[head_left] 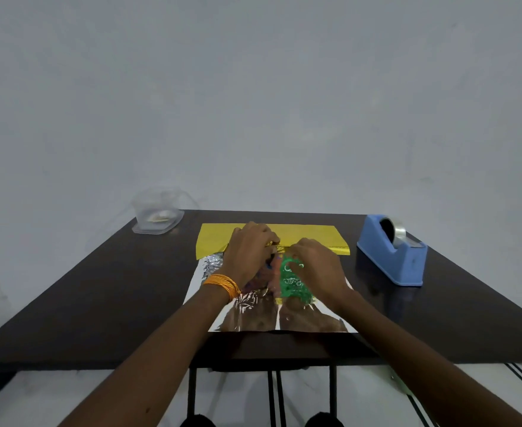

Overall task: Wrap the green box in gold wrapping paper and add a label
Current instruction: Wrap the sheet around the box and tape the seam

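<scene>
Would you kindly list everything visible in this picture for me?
table: one, dark brown, under everything
wrapping paper: one sheet, gold outside, silver inside, table centre, far flap folded towards the box
green box: one, green, on the paper, partly under the hands
tape dispenser: one, blue, table's right
container: one, clear plastic, far left corner
bangles: several, orange, left wrist
left hand: one, pinching the paper's fold
right hand: one, on the box at the fold
</scene>
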`<state>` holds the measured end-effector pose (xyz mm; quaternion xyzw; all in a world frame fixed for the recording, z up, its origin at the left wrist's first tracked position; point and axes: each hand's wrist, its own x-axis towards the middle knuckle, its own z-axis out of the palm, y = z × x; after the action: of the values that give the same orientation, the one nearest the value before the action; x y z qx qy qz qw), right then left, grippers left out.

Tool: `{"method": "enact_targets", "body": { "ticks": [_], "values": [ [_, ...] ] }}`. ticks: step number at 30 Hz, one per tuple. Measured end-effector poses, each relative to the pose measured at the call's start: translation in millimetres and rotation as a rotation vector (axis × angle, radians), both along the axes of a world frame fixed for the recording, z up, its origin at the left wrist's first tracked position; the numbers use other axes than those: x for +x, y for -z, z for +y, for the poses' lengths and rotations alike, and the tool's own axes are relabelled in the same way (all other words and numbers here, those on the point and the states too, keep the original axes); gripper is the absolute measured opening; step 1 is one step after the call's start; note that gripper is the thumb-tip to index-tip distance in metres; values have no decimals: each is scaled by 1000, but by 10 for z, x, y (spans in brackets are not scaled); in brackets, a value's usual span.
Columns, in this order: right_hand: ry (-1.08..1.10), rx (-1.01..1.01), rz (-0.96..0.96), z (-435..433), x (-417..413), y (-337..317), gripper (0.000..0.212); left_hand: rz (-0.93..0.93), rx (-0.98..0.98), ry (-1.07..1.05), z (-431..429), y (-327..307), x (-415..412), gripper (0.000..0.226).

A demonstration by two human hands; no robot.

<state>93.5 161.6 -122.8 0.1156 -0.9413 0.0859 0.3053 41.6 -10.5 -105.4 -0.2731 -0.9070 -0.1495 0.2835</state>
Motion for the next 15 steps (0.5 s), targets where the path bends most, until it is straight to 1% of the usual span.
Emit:
{"method": "enact_targets", "body": {
  "ticks": [2,4,6,12,15],
  "values": [
    [-33,59,-151,-81,65,68,17,-3,-13,-5,12,5,-18,25],
    [-45,57,-246,-127,110,115,23,-2,-26,-12,26,8,-32,26],
    [-52,20,-269,-117,123,128,27,1,-24,-16,28,11,-43,26],
    [-124,-57,-304,-81,193,104,26,9,-38,-6,28,-1,-47,25],
    [-51,-177,-289,3,236,125,21,15,-53,-10,30,0,-56,24]
  ]
}}
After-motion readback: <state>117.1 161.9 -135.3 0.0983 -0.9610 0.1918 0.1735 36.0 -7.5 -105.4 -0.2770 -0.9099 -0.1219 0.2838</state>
